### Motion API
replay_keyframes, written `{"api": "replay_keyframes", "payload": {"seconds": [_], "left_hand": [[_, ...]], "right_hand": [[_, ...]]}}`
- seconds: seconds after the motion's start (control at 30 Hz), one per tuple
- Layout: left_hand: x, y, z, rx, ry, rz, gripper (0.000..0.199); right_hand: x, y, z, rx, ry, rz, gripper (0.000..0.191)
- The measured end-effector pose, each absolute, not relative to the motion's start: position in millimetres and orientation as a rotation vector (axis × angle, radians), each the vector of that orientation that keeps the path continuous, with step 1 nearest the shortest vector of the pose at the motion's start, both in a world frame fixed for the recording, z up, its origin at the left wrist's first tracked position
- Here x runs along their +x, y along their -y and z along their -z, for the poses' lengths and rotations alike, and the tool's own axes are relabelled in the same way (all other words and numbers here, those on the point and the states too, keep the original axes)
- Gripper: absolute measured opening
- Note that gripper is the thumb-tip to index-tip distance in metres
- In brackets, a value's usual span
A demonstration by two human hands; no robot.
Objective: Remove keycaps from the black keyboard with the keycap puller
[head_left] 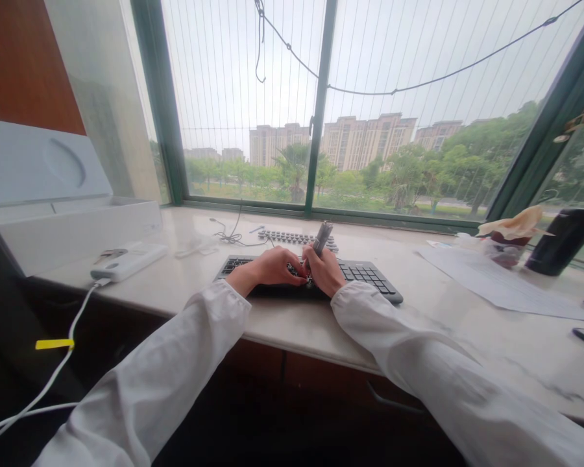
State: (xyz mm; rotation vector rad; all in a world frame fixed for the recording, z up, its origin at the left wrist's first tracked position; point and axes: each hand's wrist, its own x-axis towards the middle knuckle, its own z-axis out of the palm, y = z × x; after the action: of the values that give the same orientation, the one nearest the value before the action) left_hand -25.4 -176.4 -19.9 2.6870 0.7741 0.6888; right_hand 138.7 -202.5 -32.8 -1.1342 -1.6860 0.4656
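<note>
A black keyboard [370, 277] lies near the front edge of the pale counter, with some keys removed around its middle. My right hand [325, 269] is closed around a dark, upright handheld tool [323, 237] over the keyboard. My left hand [281, 266] bends over the left part of the keyboard, its fingertips meeting near my right hand; whether they pinch anything is too small to tell. Behind both hands, several loose keycaps [292, 238] are laid out in rows.
Thin cables [233, 237] lie behind the keyboard. On the left are a white box [82, 227] and a white power bank [129, 261] with a cord. Papers [496, 279] and a black cylinder [562, 242] are at the right. A window [253, 162] stands behind the counter [292, 324].
</note>
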Motion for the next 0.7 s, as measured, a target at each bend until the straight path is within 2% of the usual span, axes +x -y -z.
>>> {"api": "replay_keyframes", "payload": {"seconds": [0.23, 0.7], "left_hand": [[-25.4, 173.7, 21.7, 2.722, -0.817, -0.691, 0.020], [-26.6, 176.0, 20.2, 2.709, -0.847, -0.691, 0.019]], "right_hand": [[138.1, 199.9, 34.0, -1.078, 1.680, -0.505, 0.035], [141.5, 202.5, 27.2, -1.071, 1.675, -0.852, 0.040]]}}
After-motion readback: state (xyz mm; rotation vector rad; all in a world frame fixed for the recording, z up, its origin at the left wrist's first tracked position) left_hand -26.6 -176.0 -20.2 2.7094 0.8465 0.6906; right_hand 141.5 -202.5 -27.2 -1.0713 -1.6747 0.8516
